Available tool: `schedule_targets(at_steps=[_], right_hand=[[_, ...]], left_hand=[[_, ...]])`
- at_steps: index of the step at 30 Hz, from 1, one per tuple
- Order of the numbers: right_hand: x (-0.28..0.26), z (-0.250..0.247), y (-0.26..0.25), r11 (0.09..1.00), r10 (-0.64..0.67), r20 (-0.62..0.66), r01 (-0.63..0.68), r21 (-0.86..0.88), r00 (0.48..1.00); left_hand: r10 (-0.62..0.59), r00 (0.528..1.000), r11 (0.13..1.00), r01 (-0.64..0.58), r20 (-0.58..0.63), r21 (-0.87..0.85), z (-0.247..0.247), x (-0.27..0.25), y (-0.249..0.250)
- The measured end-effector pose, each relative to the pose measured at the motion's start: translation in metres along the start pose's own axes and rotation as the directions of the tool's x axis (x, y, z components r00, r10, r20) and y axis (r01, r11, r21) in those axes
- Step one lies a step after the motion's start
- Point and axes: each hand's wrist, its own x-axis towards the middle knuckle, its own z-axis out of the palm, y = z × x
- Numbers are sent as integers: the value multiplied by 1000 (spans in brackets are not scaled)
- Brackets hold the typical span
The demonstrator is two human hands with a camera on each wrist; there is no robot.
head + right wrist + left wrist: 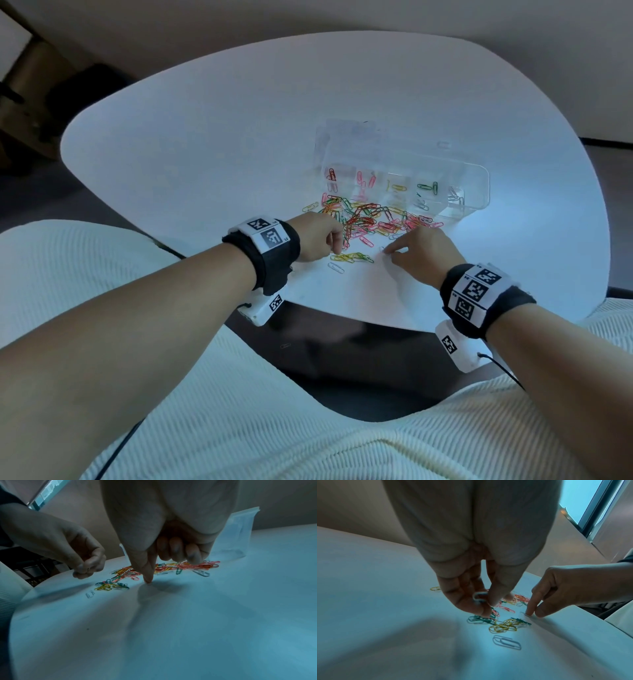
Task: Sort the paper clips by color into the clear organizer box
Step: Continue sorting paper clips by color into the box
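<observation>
A heap of mixed red, pink, yellow, green and white paper clips (370,216) lies on the white table (205,137), right in front of the clear organizer box (478,181). The box's lid is open, and its compartments hold red, pink, yellow, green and white clips apart. My left hand (334,241) hovers at the heap's near left edge, its curled fingers holding a white paper clip (478,597). My right hand (388,251) has index tip and thumb together on the table, pinching another white clip (523,613); its other fingers are curled.
A small cluster of yellow and green clips (352,257) lies between my hands. A lone white clip (336,268) sits nearer the table's front edge. My lap in a ribbed cream garment is below that edge. The left half of the table is bare.
</observation>
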Motion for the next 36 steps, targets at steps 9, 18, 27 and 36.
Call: schedule_targets(at_steps=[9,18,27,36], right_hand=[[-9,-3,0,998,53,-61,-55,-33,997],[-6,5,-1,983,172,66,-167,-74,983],[-2,-15,4,605,256,219,-333,723,942],[-7,-18,0,453,155,237,-282,846,959]], left_hand=[[22,1000,995,-21,-4,95,4,4,7],[57,997,918,-76,58,389,16,2,13],[72,997,903,-83,41,422,20,3,16],[56,997,965,-70,-61,-254,-5,6,24]])
